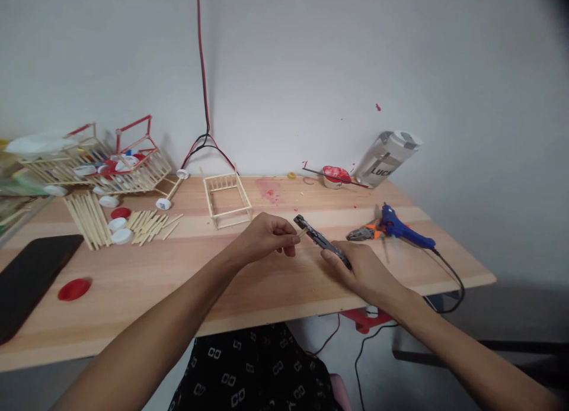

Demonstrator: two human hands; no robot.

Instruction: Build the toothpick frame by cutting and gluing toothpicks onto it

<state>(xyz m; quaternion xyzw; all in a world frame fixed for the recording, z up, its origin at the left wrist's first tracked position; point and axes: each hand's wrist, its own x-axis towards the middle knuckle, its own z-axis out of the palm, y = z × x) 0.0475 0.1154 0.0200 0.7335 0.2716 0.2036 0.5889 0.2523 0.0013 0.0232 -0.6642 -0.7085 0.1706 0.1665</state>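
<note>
My left hand (267,236) is closed in a pinch on a short wooden stick (303,233), whose tip pokes out to the right. My right hand (362,269) is wrapped round the handle of a dark cutting tool (317,239). The tool's jaws sit right at the stick's tip. Both hands hover over the middle of the wooden table (267,286). A small open frame of sticks (226,201) stands just behind my left hand.
A blue glue gun (402,227) with an orange-handled tool lies at the right. Loose sticks (89,218), white caps and a red cap (74,289) lie at the left beside a black slab (26,278). Stick models (128,162) stand at the back left. A paint dish (335,175) and canister (386,156) sit by the wall.
</note>
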